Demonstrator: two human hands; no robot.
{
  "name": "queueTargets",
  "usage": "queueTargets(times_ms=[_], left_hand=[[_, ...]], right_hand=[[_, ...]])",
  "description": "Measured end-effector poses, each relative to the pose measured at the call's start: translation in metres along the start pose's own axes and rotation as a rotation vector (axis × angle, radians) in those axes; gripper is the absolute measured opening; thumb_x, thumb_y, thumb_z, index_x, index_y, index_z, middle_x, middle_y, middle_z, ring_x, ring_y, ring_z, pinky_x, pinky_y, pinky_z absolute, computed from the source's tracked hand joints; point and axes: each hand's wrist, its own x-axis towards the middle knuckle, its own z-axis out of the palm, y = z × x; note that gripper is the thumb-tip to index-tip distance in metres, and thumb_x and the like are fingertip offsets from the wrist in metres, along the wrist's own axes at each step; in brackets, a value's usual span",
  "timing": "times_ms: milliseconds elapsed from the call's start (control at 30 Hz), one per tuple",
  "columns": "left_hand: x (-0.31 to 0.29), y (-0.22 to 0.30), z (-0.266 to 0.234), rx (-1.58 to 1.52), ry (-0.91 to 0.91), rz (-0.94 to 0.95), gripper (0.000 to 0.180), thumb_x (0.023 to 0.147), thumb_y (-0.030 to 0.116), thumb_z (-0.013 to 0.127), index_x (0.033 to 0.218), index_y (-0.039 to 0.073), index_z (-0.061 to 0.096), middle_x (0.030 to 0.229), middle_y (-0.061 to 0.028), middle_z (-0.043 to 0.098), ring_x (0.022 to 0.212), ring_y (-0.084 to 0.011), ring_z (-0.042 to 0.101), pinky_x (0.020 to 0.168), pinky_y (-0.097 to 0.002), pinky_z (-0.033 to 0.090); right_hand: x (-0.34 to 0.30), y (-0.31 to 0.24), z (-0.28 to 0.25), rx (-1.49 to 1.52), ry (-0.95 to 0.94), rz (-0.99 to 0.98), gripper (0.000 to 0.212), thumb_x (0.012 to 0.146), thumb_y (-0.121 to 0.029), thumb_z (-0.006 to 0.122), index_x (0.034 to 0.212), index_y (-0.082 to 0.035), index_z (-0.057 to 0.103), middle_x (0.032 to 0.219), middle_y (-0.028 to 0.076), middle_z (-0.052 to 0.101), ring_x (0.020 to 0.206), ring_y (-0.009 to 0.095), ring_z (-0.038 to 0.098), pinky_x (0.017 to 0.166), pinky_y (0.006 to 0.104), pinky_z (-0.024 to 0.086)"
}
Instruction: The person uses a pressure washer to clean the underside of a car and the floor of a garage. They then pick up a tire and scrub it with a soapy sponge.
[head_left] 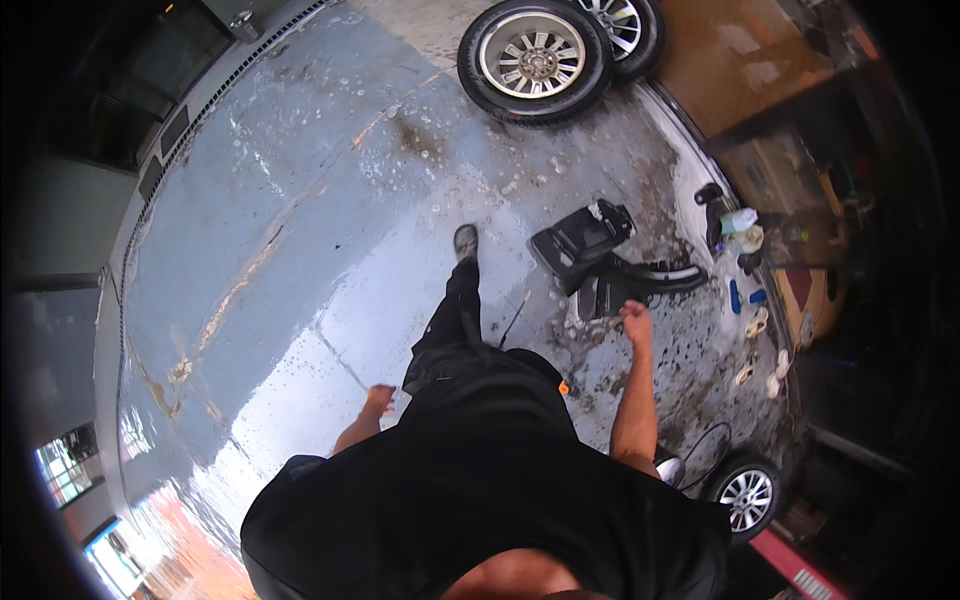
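Observation:
My left hand [381,398] hangs beside my left hip over the wet floor, fingers loosely apart, holding nothing I can see. My right hand [635,320] is out to the right with its fingers curled in, and nothing shows in it. Nearest to it in the picture are black plastic trim parts on the floor: a boxy panel [583,241] and a curved, arch-shaped piece [660,280]. I cannot see my right hand touching them. One of my legs is stretched forward, with a grey shoe [466,241] on the floor.
Two wheels with tyres lie ahead, one silver-rimmed [532,56], another [622,28] behind it. A further wheel [747,499] is at the lower right, near a red bar [795,565]. Bottles [740,222] and small items line the right edge. A drain grate [213,110] runs along the left.

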Motion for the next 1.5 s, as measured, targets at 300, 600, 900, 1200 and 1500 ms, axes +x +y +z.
queueTargets(times_ms=[300,600,900,1200,1500], left_hand=[[0.121,0.321,0.018,0.013,0.046,0.422,0.040,0.096,0.034,0.058,0.075,0.002,0.068,0.061,-0.0139,0.063,0.051,-0.0281,0.064,0.054,-0.0451,0.053],[0.117,0.895,0.099,-0.296,0.213,0.894,0.039,0.094,0.028,0.073,0.121,0.000,0.068,0.114,-0.0160,0.073,0.111,-0.0283,0.068,0.095,-0.0380,0.053],[0.166,1.097,0.329,-0.196,0.192,0.744,0.056,0.095,0.038,0.073,0.135,0.003,0.058,0.130,-0.0192,0.062,0.119,-0.0326,0.061,0.101,-0.0415,0.049],[0.268,1.295,0.502,-0.127,0.332,1.024,0.115,0.083,0.057,0.079,0.157,-0.008,0.020,0.156,-0.0340,0.034,0.146,-0.0497,0.033,0.121,-0.0523,0.030],[0.273,1.317,0.525,-0.084,0.334,0.937,0.130,0.065,0.050,0.093,0.159,-0.003,0.020,0.163,-0.0269,0.023,0.149,-0.0459,0.027,0.119,-0.0559,0.027]], right_hand=[[0.285,-0.309,-0.054,-0.064,0.056,-0.188,0.059,0.095,-0.026,0.074,0.143,-0.001,0.052,0.130,0.023,0.066,0.122,0.031,0.062,0.106,0.0417,0.047],[0.597,-0.495,-0.094,0.168,-0.002,-0.268,0.055,0.102,-0.030,0.066,0.149,-0.007,0.050,0.132,0.013,0.064,0.122,0.023,0.059,0.107,0.0347,0.043],[1.053,-0.345,0.067,0.313,-0.264,0.415,0.070,0.102,-0.053,0.052,0.160,-0.016,0.035,0.162,0.009,0.039,0.150,0.025,0.034,0.118,0.0452,0.028],[1.208,-0.287,0.197,0.816,-0.613,0.564,0.068,0.103,-0.054,0.044,0.157,-0.012,0.039,0.157,0.008,0.047,0.141,0.031,0.048,0.117,0.0467,0.038],[1.155,-0.327,0.200,0.937,-0.510,0.549,0.065,0.107,-0.053,0.035,0.154,-0.009,0.043,0.155,0.010,0.049,0.137,0.031,0.052,0.116,0.0487,0.041]])
